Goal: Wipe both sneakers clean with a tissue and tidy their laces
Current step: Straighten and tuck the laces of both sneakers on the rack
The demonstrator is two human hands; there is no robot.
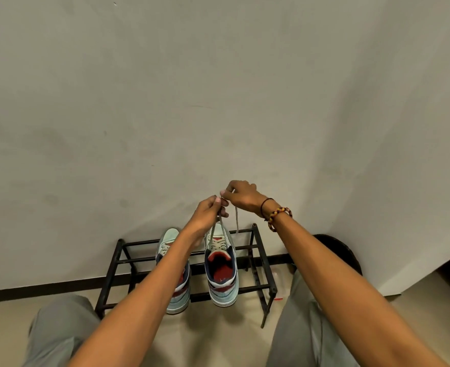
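Two mint-green sneakers with red and navy trim stand side by side on a black metal shoe rack point(261, 250), toes toward the wall. My left forearm partly covers the left sneaker point(169, 242). The right sneaker point(221, 271) shows its red lining. Its grey laces point(214, 231) are pulled up taut above the shoe. My left hand point(208, 213) pinches one lace strand. Just beside it, my right hand point(241, 196) grips the other strand, whose loose end point(236, 218) hangs down. No tissue is in view.
The rack stands against a plain pale wall point(218, 88) with a dark skirting strip. My knees in grey trousers point(59, 329) flank the rack. A dark round object point(343, 250) sits at the right, behind my right forearm. Beige floor lies below.
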